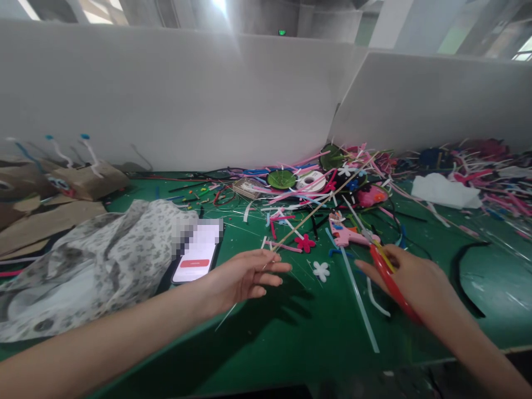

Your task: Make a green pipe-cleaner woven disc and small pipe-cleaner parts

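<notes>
Evidently both hands are occupied above the green counter (266, 346). The left hand (245, 277) pinches a thin stick (316, 211) between thumb and forefinger, its remaining fingers loosely spread and bearing on nothing that I can see. The stick slants away to the upper right, its far end over the heap of pipe cleaners (286, 195). The right hand (415, 280) has its fingers wrapped around the red-handled scissors (383, 267), which point away from the body (whether the blades are parted, I cannot tell). Just beyond it lies a pink glue gun (351, 236), with a translucent rod (361, 302) stretching toward the near edge. Between the hands rest a white flower (321, 271) and a deep-pink flower (305, 243); a phone (195, 260) lies left of them, beside a patterned cloth (116, 252).
</notes>
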